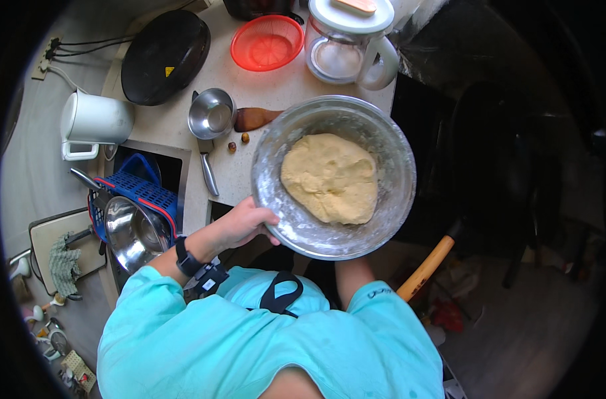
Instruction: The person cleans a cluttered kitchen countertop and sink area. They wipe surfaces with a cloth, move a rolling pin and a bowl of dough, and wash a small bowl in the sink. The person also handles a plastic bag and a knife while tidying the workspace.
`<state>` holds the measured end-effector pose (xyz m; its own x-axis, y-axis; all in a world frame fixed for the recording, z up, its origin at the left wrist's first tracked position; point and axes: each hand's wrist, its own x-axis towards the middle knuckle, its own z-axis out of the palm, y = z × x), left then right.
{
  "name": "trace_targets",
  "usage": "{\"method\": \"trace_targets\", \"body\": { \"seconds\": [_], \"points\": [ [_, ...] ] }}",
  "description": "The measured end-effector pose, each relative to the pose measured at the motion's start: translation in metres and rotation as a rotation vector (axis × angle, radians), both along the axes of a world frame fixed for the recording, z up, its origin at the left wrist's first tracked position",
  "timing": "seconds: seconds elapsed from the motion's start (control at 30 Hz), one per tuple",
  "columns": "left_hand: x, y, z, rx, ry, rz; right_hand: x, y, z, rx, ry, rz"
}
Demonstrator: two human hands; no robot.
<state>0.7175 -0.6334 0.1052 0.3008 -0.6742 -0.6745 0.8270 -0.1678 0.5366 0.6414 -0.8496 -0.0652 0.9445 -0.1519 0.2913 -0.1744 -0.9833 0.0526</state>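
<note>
A lump of pale yellow dough [330, 182] lies in a large metal mixing bowl [382, 227], whose wall is smeared with flour. My left hand [245, 222] grips the bowl's near-left rim, thumb over the edge and fingers beneath. My right forearm [355, 277] runs under the near side of the bowl, which hides the hand itself. Past the left of the bowl, a small steel bowl [212, 113], a scorched wooden spatula [255, 118] and a knife handle [209, 174] rest on the pale countertop [233, 179]. Two small brown round items [238, 142] lie close by.
Farther back are a black round electric appliance [166, 57], a red plastic colander [267, 42] and a lidded clear pitcher [340, 55]. A white kettle [96, 122], a blue basket [133, 192] and another steel bowl [136, 232] stand left by the sink. A wooden handle [425, 269] juts up at right.
</note>
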Motion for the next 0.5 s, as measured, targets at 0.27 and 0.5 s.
{"method": "trace_targets", "body": {
  "seconds": [0.27, 0.5],
  "points": [
    [0.028, -0.088, -0.013, 0.044, -0.097, -0.11, -0.034, 0.046, 0.038, 1.029, 0.121, -0.038],
    [0.033, -0.122, -0.03, 0.037, -0.133, -0.119, -0.039, 0.054, 0.053, 0.577, 0.284, -0.11]
  ]
}}
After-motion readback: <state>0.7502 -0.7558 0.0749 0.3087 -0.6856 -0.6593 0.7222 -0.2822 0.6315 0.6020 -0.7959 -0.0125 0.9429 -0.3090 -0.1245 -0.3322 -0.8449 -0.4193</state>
